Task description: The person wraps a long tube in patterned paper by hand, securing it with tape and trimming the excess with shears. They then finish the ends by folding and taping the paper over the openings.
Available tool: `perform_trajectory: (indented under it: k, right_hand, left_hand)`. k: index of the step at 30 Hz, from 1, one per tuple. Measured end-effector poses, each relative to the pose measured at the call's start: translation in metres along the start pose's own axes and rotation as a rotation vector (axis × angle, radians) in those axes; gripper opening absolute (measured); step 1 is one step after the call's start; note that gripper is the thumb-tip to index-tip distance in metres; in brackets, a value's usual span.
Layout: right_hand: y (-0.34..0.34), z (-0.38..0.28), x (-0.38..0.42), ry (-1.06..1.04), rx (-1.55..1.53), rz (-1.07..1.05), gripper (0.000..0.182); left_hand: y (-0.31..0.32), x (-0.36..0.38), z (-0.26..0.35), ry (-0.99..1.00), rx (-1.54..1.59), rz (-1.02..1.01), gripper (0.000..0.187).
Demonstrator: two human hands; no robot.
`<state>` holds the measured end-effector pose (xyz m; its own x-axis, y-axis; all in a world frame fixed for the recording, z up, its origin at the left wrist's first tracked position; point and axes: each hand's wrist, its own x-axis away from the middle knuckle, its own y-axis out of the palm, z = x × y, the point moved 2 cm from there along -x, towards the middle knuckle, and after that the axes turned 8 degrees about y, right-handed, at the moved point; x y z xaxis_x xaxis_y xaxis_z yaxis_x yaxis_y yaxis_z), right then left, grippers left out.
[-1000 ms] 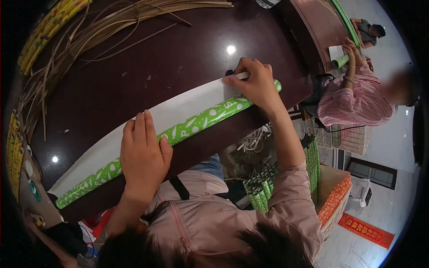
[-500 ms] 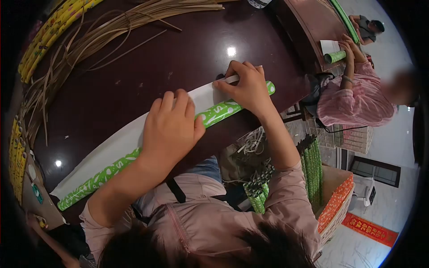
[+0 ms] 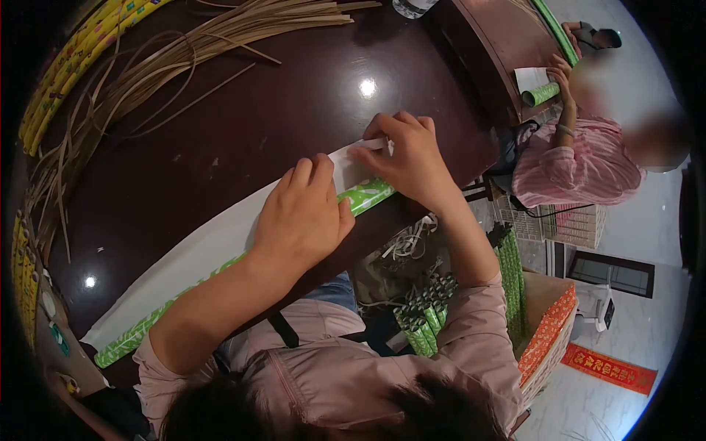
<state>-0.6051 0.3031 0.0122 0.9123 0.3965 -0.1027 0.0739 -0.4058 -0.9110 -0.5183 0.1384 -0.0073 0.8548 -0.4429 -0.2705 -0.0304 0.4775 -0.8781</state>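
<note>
A long roll of green patterned paper (image 3: 371,195) lies slantwise on the dark table, with its white sheet (image 3: 198,246) spread on the far side. My left hand (image 3: 300,213) presses down on the roll and sheet near the middle, fingers bent and slightly apart, nothing gripped between them. Farther right, my right hand (image 3: 404,156) pinches the edge of the white sheet between thumb and fingers. The roll's right end is hidden behind my right hand, and my left forearm covers part of its lower length.
Brown strips (image 3: 184,44) lie on the dark table (image 3: 294,95), beside yellow rolls (image 3: 66,70). A co-worker in a striped shirt (image 3: 581,162) handles a green roll (image 3: 541,94). Below right stand bundled green rolls (image 3: 419,336) and a lined basket (image 3: 546,331).
Both hands have shifted slightly; the left moved right along the roll. The roll's right end, visible before, is now covered by my right hand. The co-worker's hands and head have moved.
</note>
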Motion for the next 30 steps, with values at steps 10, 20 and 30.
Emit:
perform_trajectory:
  k: [10,20,30]
  right_hand:
    - [-0.056,0.063,-0.009,-0.058,0.103,0.013,0.022]
    - [-0.045,0.093,-0.008,-0.011,0.01,0.111,0.028]
    - [-0.041,0.085,-0.011,-0.055,0.094,0.157,0.023]
  left_hand:
    - [-0.004,0.0,-0.001,0.002,-0.012,-0.033,0.051]
    - [-0.005,0.0,0.002,-0.05,0.02,-0.084,0.052]
    - [-0.009,0.002,0.004,0.006,-0.047,-0.028,0.048]
